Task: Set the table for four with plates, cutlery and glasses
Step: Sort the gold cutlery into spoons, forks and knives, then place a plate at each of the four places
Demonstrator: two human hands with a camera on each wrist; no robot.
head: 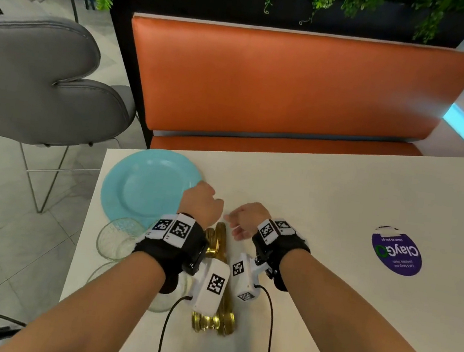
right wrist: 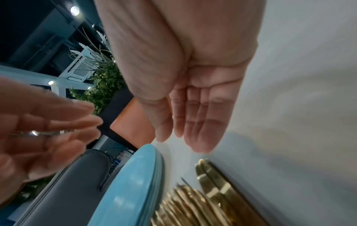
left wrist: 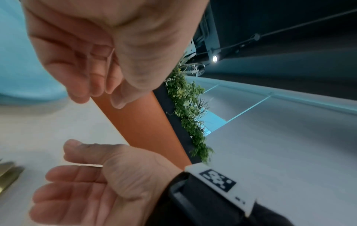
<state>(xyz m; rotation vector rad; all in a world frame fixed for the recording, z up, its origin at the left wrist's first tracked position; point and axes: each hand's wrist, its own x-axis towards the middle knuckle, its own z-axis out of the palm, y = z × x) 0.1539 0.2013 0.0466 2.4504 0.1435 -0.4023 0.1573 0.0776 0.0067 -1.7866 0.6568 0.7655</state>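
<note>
- The left hand (head: 202, 201) hovers at the near rim of the turquoise plates (head: 146, 186), fingers loosely curled and holding nothing. The right hand (head: 244, 220) hangs beside it, fingers relaxed and straight, also empty.
- The gold cutlery (head: 210, 319) lies bunched on the white table (head: 341, 190) under both wrists; a dangling wrist cable (head: 168, 324) could snag and scatter it.
- The clear glasses (head: 116, 237) stand near the table's left edge, partly under the left forearm; a careless pull back could knock one off.
- The plates also sit near that corner, so lifting only the top one risks dragging the stack toward the edge.
</note>
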